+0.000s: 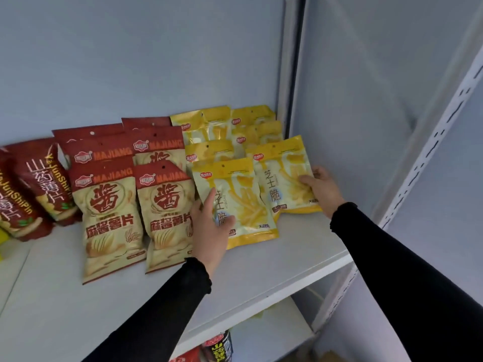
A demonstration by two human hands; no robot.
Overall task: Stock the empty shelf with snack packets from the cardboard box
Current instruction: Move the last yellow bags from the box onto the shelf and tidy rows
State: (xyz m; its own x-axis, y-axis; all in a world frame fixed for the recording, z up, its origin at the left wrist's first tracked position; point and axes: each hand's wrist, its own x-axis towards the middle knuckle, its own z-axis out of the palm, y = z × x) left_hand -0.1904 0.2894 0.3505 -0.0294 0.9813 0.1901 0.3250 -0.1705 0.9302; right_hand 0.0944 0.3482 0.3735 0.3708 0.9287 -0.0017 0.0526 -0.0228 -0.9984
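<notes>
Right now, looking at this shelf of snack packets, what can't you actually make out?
- Cardboard box: outside the head view.
- Left hand covers the lower left of the front yellow packet.
- Right hand hides the right edge of the right yellow packet.
- Dark red packets: cut off by the left edge.
- Rear yellow packets: overlapped by those in front.
- Lower-shelf packets: hidden under the shelf.

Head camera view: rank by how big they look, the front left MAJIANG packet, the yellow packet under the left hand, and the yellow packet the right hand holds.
1. Front left MAJIANG packet
2. Yellow packet under the left hand
3. Yellow packet in the right hand, likely the same kind, only farther back.
</notes>
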